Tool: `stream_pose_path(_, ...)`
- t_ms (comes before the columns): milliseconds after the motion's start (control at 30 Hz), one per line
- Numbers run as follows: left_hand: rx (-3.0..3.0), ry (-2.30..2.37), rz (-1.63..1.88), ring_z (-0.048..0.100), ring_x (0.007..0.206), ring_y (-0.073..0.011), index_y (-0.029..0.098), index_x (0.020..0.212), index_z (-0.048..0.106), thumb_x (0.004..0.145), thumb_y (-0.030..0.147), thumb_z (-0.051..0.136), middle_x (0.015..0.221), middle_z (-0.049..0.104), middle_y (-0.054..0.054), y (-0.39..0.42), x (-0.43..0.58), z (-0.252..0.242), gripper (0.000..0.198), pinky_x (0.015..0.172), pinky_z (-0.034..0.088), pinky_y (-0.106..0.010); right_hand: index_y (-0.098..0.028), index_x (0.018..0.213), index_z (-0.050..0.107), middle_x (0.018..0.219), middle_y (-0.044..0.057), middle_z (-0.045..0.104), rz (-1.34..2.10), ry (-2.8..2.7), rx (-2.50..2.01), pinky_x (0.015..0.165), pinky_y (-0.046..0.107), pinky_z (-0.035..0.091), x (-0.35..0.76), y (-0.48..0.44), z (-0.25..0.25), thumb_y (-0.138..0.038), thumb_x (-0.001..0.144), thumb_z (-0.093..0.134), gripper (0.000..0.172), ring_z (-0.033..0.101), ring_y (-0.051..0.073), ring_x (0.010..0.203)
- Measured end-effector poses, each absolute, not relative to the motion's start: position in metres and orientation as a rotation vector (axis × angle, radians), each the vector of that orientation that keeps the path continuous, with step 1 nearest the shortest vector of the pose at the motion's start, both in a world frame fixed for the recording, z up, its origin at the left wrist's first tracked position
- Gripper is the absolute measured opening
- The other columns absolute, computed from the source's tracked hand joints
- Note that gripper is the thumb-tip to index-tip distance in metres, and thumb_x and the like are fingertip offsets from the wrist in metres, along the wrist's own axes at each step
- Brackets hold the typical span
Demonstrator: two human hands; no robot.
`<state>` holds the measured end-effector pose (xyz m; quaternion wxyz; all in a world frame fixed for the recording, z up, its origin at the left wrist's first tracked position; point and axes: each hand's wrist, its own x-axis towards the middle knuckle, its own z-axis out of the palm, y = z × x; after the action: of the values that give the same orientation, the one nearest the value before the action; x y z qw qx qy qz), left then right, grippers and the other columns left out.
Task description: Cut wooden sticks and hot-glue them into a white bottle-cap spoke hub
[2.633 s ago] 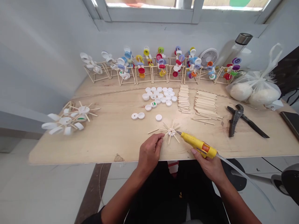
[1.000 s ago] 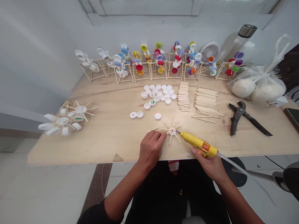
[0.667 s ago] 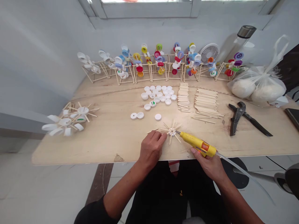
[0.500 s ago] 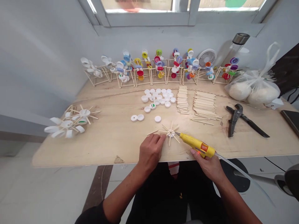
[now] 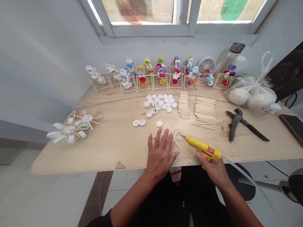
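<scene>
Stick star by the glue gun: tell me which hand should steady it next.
Left, probably: the left hand is open and empty, right at the stick star, while the right hand is busy gripping the yellow hot glue gun.

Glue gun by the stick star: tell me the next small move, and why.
Probably press the glue gun nozzle to the stick star centre: the right hand aims the tip there, and the left hand lies spread over the sticks, pinning them.
</scene>
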<state>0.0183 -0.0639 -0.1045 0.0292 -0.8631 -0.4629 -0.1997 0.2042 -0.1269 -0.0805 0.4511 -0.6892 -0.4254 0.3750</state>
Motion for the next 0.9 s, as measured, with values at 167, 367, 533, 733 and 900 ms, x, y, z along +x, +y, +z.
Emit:
stream_pose_path(167, -2.668, -1.418, -0.582, 0.025, 0.136, -0.0327, 0.020, 0.131, 0.046, 0.085, 0.050, 0.046, 0.142, 0.042, -0.010, -0.0639, 0.0198, -0.1119, 0.056, 0.110, 0.010, -0.059, -0.017, 0.094, 0.070, 0.086, 0.006, 0.072, 0.950, -1.059, -1.716, 0.077, 0.034, 0.055, 0.2050, -0.1254, -0.0793, -0.050, 0.074, 0.063, 0.039, 0.066, 0.024, 0.085)
stream_pose_path(367, -2.657, -1.437, -0.594, 0.025, 0.136, -0.0333, 0.020, 0.130, 0.047, 0.084, 0.050, 0.047, 0.141, 0.043, -0.010, -0.0632, 0.0206, -0.1105, 0.055, 0.109, 0.007, -0.060, -0.018, 0.093, 0.070, 0.087, 0.006, 0.072, 0.927, -1.049, -1.713, 0.078, 0.035, 0.055, 0.2050, -0.1239, -0.0808, -0.051, 0.073, 0.064, 0.038, 0.066, 0.025, 0.085)
stream_pose_path(533, -2.662, -1.446, -0.588, 0.025, 0.136, -0.0329, 0.020, 0.129, 0.048, 0.085, 0.050, 0.047, 0.141, 0.043, -0.010, -0.0630, 0.0212, -0.1100, 0.054, 0.110, 0.007, -0.060, -0.019, 0.092, 0.070, 0.087, 0.005, 0.071, 0.980, -1.052, -1.727, 0.081, 0.034, 0.054, 0.2074, -0.1243, -0.0831, -0.048, 0.074, 0.064, 0.035, 0.066, 0.024, 0.088)
stream_pose_path(733, -2.667, -1.453, -0.580, 0.025, 0.136, -0.0330, 0.021, 0.130, 0.047, 0.085, 0.049, 0.047, 0.142, 0.042, -0.010, -0.0632, 0.0206, -0.1107, 0.053, 0.109, 0.010, -0.060, -0.018, 0.092, 0.070, 0.089, 0.006, 0.072, 0.955, -1.052, -1.738, 0.080, 0.036, 0.054, 0.2080, -0.1240, -0.0844, -0.047, 0.073, 0.065, 0.035, 0.066, 0.024, 0.086)
stream_pose_path(900, -2.636, -1.475, -0.612, 0.028, 0.134, -0.0338, 0.023, 0.130, 0.048, 0.083, 0.045, 0.051, 0.140, 0.044, -0.011, -0.0645, 0.0209, -0.1113, 0.052, 0.108, 0.015, -0.059, -0.017, 0.093, 0.069, 0.084, 0.005, 0.071, 0.932, -1.095, -1.713, 0.074, 0.033, 0.055, 0.2076, -0.1250, -0.0846, -0.048, 0.075, 0.064, 0.036, 0.065, 0.023, 0.081)
